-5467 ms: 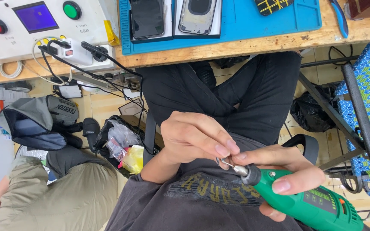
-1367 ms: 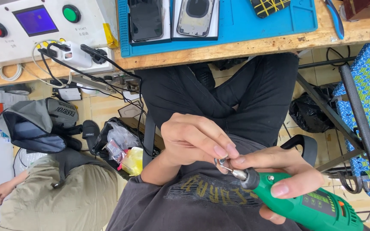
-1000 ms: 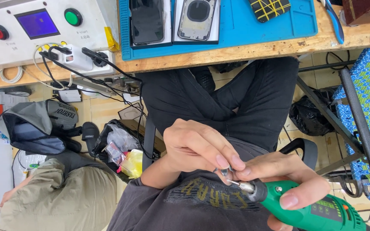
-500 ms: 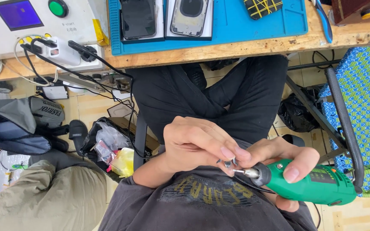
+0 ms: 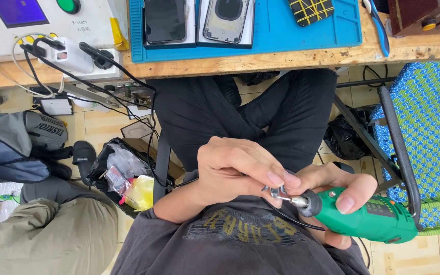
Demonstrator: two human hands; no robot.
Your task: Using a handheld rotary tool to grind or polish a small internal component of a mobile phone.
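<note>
While the person is sitting with legs crossed below a wooden workbench [image 5: 291,57], the right hand [image 5: 332,191] is wrapping closed around a green rotary tool [image 5: 367,219], thumb lying along its top and fingers curling underneath, so the body of the tool is pointing left across the lap. Its dark collar and thin metal tip are reaching toward a small metal part [image 5: 277,192], which the left hand [image 5: 238,170] is pinching shut between thumb and fingertips; the part is sitting just at the tip of the tool, close above the dark printed shirt, and its exact shape is too small to tell. A thin black cord is running under the tool across the shirt. Up on the bench, a blue work mat [image 5: 276,28] is carrying two phones [image 5: 165,20] lying side by side, one showing a dark screen and the other a pale back, with a black and yellow pad near the mat's far right corner. To the left, a white control box [image 5: 47,20] with a purple screen and a green button is trailing black cables toward the floor. A blue and green woven chair [image 5: 429,132] is standing at the right.
</note>
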